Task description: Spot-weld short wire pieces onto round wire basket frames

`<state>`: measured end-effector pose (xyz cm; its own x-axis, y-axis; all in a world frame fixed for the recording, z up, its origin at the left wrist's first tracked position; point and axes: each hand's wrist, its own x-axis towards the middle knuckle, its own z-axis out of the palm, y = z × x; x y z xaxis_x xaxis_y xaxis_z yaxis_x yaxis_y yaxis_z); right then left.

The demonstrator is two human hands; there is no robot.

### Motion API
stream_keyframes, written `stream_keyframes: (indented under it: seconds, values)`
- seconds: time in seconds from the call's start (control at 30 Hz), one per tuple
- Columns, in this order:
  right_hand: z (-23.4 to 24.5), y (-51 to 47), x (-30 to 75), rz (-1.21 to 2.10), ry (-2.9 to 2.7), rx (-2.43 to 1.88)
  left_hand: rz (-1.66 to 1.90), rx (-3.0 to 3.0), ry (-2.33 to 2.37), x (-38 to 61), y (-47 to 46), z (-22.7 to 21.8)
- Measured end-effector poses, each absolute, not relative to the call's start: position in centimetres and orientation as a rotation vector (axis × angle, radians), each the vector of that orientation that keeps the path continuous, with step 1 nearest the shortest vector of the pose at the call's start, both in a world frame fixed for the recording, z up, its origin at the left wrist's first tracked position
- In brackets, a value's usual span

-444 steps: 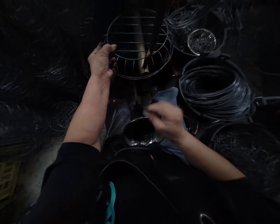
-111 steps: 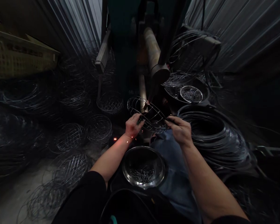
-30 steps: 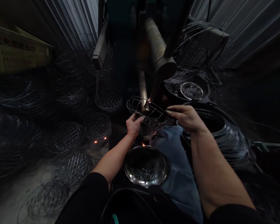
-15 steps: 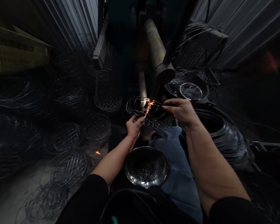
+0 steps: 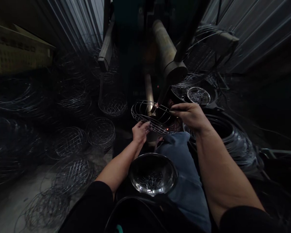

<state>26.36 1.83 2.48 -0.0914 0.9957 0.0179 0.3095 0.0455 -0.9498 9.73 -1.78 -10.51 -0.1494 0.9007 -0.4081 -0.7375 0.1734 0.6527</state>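
Wire basket (image 5: 157, 127) is tilting beyond steel bowl (image 5: 170, 174), long axis running left-right, gridded side facing bowl. Left hand (image 5: 139, 132), fingers clamping near edge; right hand (image 5: 191, 117) pinching rim. Gap separating basket and bowl.

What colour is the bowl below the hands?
The bowl is silver, seen best in the head view.

You are in a dim metal workshop, facing a machine (image 5: 166, 47) with thick bars (image 5: 149, 90) and a glowing spark (image 5: 167, 129) just below them. Round wire frames (image 5: 101, 132) lie in heaps on the bare floor (image 5: 32, 186) to your left, and a big coil of wire (image 5: 241, 144) sits to your right. Corrugated metal sheets (image 5: 262, 38) flank the machine.
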Motion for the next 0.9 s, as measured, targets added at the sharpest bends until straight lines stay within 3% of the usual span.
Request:
stream_keyframes:
  seconds: [0.2, 0.43, 0.9]
  values:
    - [2.1, 2.3, 26.6, 1.007, -1.564, -1.388, 1.45, 0.194, 0.97, 9.6, -1.8, -10.4]
    - [1.8, 1.1, 29.6, 1.293, -1.482, -1.451, 1.436, 0.188, 0.904, 9.6, -1.9, -11.0]
    - [3.4, 1.9, 26.3, 1.07, -1.566, -1.374, 1.382, 0.016, 0.835, 10.2, -1.7, -11.0]
